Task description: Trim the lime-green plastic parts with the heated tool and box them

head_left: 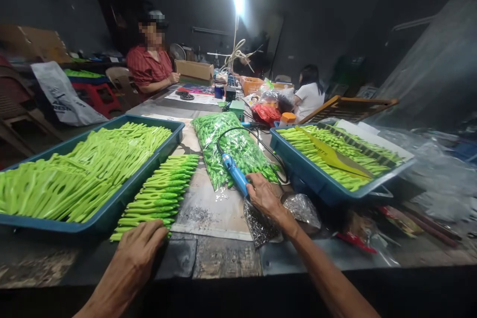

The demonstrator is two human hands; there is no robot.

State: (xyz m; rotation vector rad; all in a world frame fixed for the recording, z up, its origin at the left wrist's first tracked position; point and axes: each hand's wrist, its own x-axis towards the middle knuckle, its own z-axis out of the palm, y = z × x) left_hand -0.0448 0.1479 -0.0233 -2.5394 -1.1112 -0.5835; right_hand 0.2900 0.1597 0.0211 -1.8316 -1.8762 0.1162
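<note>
Left hand (140, 244) on slim bright-green plastic pieces (156, 195), right hand (266, 196) at a blue cylindrical corded tool (234, 173).
Lower left: fingers together, grip unclear; centre: fingers bent against the tool, whether clamped I cannot tell.

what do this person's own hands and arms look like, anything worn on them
Both the left hand and the right hand are ungloved, and no ring shows on the fingers in sight. The left forearm and right forearm look slim and bare, with no watch, bracelet or sleeve before the picture's edge.
</note>
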